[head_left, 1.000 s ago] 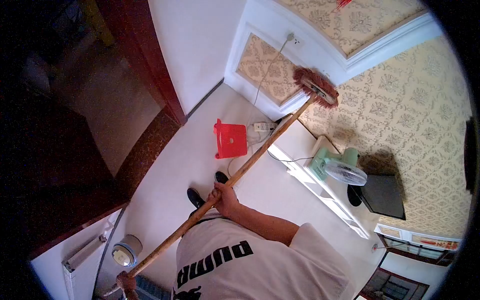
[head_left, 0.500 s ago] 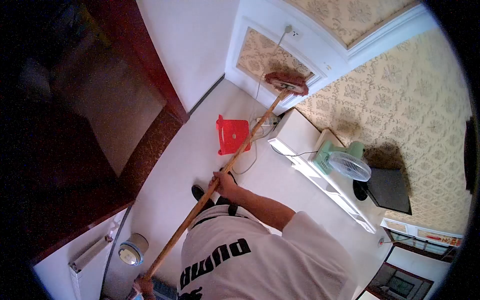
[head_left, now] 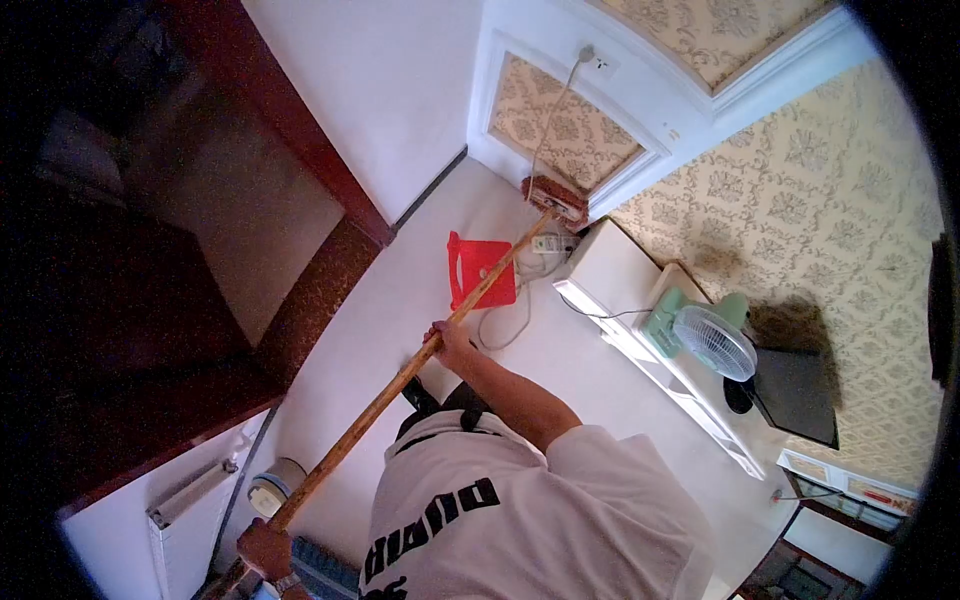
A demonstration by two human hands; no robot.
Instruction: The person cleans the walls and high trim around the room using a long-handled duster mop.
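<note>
A mop (head_left: 369, 416) slants above a pale floor (head_left: 580, 390) beside patterned wallpaper (head_left: 800, 200).
Its head (head_left: 556, 199) points past the red stool (head_left: 480, 258) toward the panelled wall (head_left: 640, 90); the right hand (head_left: 450, 345) closes around mid-handle, the left hand (head_left: 264, 550) grips nearer the butt.

Daylight-like brightness washes the pale floor (head_left: 560, 390), while the doorway (head_left: 245, 215) sinks into grainy near-darkness. Glare whitens the front edge of the cabinet (head_left: 618, 266); soft shadows fall on the wallpaper (head_left: 780, 180) behind the fan (head_left: 715, 343). Wide-angle distortion bends straight lines, black vignetting rounds the corners, and fine detail looks slightly soft.
</note>
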